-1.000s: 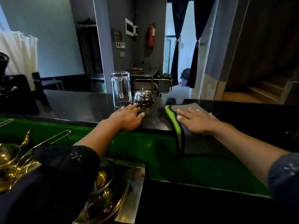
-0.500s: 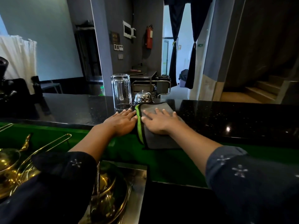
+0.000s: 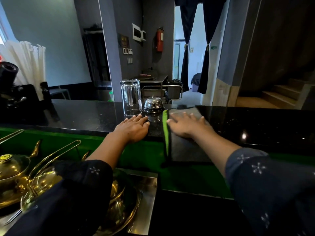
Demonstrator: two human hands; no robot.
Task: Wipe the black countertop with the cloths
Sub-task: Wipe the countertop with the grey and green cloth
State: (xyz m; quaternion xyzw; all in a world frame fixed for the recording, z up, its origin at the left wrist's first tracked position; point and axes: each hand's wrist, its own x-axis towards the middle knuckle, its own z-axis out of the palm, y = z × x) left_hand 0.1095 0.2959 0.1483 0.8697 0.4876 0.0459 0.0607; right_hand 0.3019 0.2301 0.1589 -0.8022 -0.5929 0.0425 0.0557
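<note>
The right hand (image 3: 186,126) lies flat, fingers spread, pressing the grey cloth (image 3: 183,147) onto the black countertop (image 3: 255,123) just right of the bell (image 3: 153,103), likely to spread wiping pressure; the left hand (image 3: 132,129), fingers straight, rests before the bell, seemingly for support

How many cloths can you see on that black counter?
1. A grey cloth with a green edge lies on the black countertop under the flat right hand, its near end hanging over the edge. The left hand rests bare; any second cloth is out of sight.
</note>
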